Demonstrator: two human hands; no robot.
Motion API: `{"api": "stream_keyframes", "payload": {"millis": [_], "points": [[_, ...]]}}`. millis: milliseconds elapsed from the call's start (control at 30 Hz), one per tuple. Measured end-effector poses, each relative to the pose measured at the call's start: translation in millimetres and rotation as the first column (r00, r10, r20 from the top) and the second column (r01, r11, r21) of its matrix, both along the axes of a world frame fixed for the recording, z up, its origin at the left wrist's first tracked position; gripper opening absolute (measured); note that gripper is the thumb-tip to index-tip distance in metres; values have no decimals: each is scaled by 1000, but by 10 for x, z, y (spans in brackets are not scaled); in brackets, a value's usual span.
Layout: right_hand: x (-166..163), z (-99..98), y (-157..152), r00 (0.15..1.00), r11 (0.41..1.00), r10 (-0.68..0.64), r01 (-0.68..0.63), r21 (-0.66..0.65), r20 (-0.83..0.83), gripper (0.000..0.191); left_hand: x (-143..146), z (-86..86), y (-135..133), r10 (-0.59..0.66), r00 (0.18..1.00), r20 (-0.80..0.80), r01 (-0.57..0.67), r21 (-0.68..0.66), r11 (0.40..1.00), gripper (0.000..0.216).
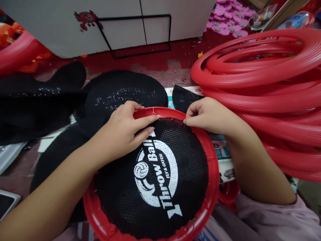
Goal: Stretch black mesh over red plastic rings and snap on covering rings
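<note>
In front of me lies a round red plastic ring [213,180] with a black mesh disc [190,174] inside it, printed in white with "Throw Ball". My left hand [130,127] rests at the ring's far edge, fingers stretched over the rim and the mesh border. At the far right of the rim, my right hand [207,115] pinches the edge of the mesh between thumb and forefinger. A strip of bare red rim with a small peg shows between the two hands. Around the rest of the ring the mesh edge meets the inner rim.
Stacked red rings [265,80] rise at the right. Black mesh discs [125,88] lie behind and to the left. A white box [120,20] with a black wire stand [140,52] is at the back, near pink pieces [228,16]. A grey-edged device [8,202] sits at the left.
</note>
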State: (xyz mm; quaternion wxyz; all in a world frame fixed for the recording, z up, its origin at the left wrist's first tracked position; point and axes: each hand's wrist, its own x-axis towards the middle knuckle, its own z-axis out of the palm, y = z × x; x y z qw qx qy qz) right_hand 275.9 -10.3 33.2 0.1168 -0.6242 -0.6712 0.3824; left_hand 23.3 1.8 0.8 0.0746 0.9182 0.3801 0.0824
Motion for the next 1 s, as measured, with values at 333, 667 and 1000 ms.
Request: {"api": "stream_keyframes", "payload": {"millis": [333, 667, 1000], "points": [[6, 20, 6, 996, 999, 44, -44, 0, 77, 7, -1, 6, 4, -13, 1000, 2, 13, 1, 1000, 39], [78, 101, -11, 995, 992, 77, -71, -103, 60, 9, -15, -7, 6, -14, 1000, 17, 14, -18, 1000, 38], [25, 121, -36, 987, 996, 91, -92, -1, 132, 11, -8, 27, 5, -24, 1000, -6, 24, -13, 1000, 38]]}}
